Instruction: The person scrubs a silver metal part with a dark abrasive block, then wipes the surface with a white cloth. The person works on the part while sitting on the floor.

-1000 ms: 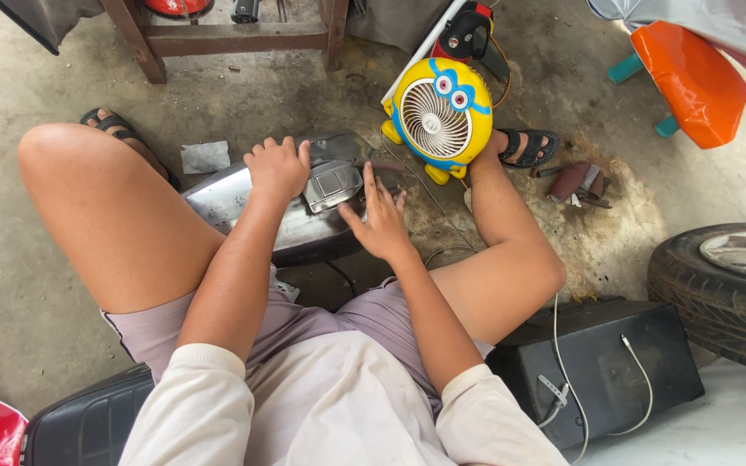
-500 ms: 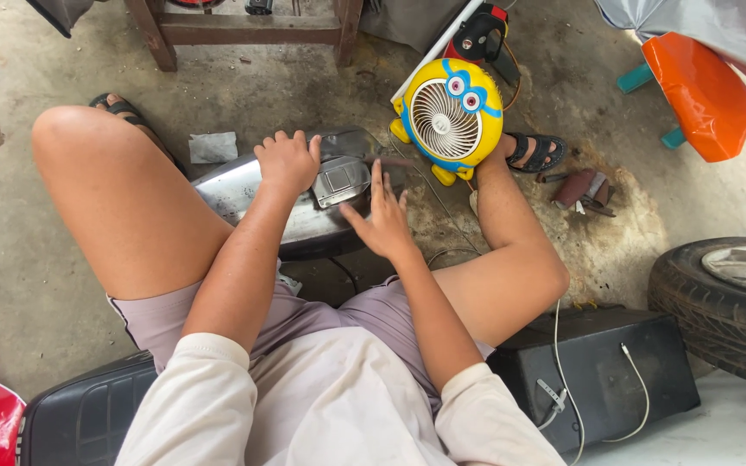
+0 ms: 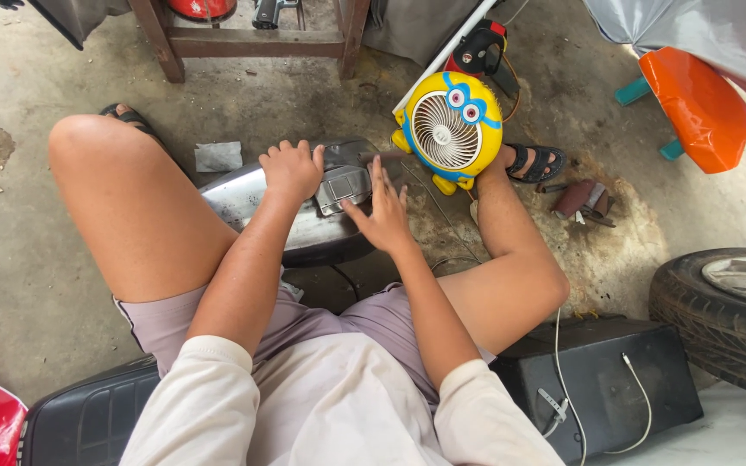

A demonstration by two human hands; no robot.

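I sit on a low seat with my knees apart over a concrete floor. A curved shiny metal cover [image 3: 243,197] lies on the floor between my legs. My left hand [image 3: 291,168] rests curled on its top, beside a small grey rectangular part [image 3: 344,188] fixed to the cover. My right hand [image 3: 380,211] lies flat with fingers spread, touching the right side of that part and the cover's edge.
A small yellow cartoon-faced fan [image 3: 449,129] stands by my right foot. A tyre [image 3: 723,315] is at the right, a black box [image 3: 602,384] with white cables by my right thigh. An orange stool [image 3: 692,103] and a wooden frame [image 3: 252,39] stand farther off. A paper scrap [image 3: 218,156] lies by the cover.
My head tilted a little, so the scene shifted in view. Both hands stay on the metal cover, the right one now spread flatter against the grey part.
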